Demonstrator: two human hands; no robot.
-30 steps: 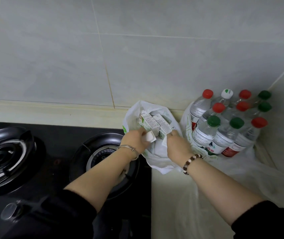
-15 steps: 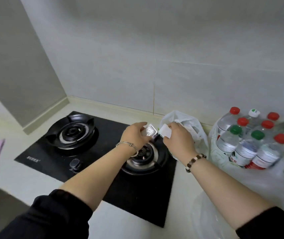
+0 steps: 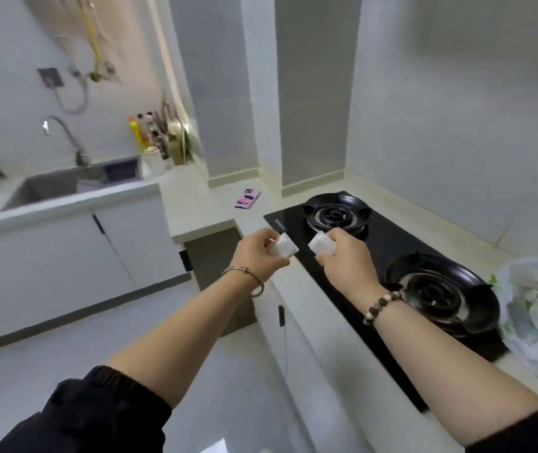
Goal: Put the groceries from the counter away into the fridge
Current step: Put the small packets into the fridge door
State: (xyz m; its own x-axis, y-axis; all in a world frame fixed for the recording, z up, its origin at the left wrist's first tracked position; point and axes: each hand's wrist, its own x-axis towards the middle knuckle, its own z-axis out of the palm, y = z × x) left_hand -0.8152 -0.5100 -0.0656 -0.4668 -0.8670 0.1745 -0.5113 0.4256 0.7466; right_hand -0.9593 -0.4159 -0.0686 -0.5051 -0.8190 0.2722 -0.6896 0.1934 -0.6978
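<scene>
Position: in air near front edge of bench (image 3: 202,207), by black hob (image 3: 388,237). Left grip (image 3: 257,256) curled round left pack (image 3: 282,246), exposed end pointing right. Right grip (image 3: 346,261) curled round right pack (image 3: 321,244), exposed end pointing left. Close together, not touching. Small, white, glossy, blurred; long axes partly hidden by fingers. Plastic bag (image 3: 529,354) at right end of bench.

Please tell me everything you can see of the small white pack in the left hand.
The small white pack is boxy with rounded corners and looks like pale glossy plastic; blur hides any print. The left hand grips its near end. It is held in air beside the black stove.
</scene>
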